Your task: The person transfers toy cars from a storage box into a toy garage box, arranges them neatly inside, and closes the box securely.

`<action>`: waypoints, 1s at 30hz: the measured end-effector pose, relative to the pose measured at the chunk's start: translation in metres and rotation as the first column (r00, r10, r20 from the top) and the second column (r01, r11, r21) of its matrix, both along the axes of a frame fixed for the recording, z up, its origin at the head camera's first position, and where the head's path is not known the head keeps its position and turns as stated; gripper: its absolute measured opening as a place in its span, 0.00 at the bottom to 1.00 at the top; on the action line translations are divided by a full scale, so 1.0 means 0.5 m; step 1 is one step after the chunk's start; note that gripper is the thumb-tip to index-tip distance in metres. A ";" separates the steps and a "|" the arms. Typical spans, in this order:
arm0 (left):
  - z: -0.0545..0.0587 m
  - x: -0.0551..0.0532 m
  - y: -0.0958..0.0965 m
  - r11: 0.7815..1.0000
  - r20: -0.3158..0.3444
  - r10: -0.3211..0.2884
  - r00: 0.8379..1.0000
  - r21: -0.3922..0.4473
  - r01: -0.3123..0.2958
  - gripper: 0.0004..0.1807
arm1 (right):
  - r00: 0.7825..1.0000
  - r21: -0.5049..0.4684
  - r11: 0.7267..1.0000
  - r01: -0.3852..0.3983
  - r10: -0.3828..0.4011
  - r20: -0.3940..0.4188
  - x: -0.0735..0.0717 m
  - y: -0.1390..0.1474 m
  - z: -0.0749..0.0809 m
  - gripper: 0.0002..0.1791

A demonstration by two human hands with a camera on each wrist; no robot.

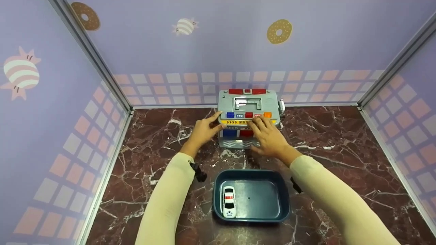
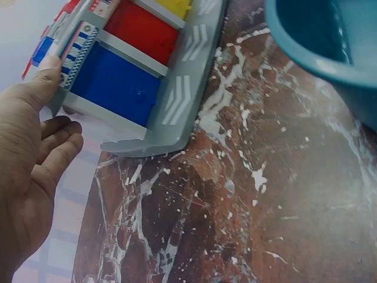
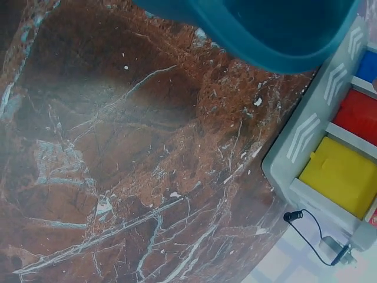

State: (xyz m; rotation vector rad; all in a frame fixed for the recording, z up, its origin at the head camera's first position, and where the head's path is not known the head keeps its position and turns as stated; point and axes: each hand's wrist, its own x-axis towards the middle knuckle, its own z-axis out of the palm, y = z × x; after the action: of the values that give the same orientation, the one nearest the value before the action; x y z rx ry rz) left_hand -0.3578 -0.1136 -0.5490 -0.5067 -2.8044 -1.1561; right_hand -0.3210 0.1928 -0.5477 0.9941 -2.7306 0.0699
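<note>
A grey toy garage (image 1: 238, 105) with blue, red and yellow doors stands at the back wall. My left hand (image 1: 203, 132) touches its upper left corner with the thumb and forefinger. In the left wrist view, the other fingers (image 2: 65, 141) hang loosely beside its side wall. The right hand (image 1: 269, 136) rests its fingers on the yellow-striped front edge of the roof, its thumb lower, by the front ramp. It hides the right part of the front in the head view. In the right wrist view, the yellow door (image 3: 340, 177) is closed; most of that hand is out of frame.
Nearer me, a dark blue plastic tub (image 1: 252, 221) holds a white toy police car (image 1: 229, 204) along its left side. On the garage's right side a small piece hangs by a black cord (image 3: 312, 236). Patterned wall panels (image 1: 218, 51) enclose the marbled tabletop (image 1: 327, 170).
</note>
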 end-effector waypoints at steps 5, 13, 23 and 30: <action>0.004 -0.001 -0.003 0.998 0.094 0.027 0.995 0.050 -0.032 0.38 | 0.999 -0.023 0.999 -0.044 0.045 0.006 0.004 0.009 0.011 0.50; 0.025 -0.002 -0.002 1.000 0.135 -0.001 0.991 0.012 -0.001 0.37 | 0.994 -0.060 0.995 -0.083 0.087 0.067 -0.001 0.017 0.049 0.44; 0.043 -0.010 -0.005 0.999 0.140 -0.036 0.990 0.001 0.036 0.37 | 0.993 -0.051 0.993 -0.103 0.105 0.056 -0.008 -0.004 0.084 0.44; 0.034 -0.008 -0.008 1.000 0.133 -0.031 0.991 0.000 0.031 0.38 | 0.987 -0.036 0.989 -0.142 0.144 0.067 -0.013 -0.028 0.091 0.46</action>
State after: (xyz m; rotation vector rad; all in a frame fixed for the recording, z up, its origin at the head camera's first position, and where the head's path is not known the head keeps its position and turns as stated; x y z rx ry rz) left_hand -0.3618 -0.1178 -0.5318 -0.4922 -2.9195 -1.2376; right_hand -0.3277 0.1790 -0.5023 1.1992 -2.7064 0.1734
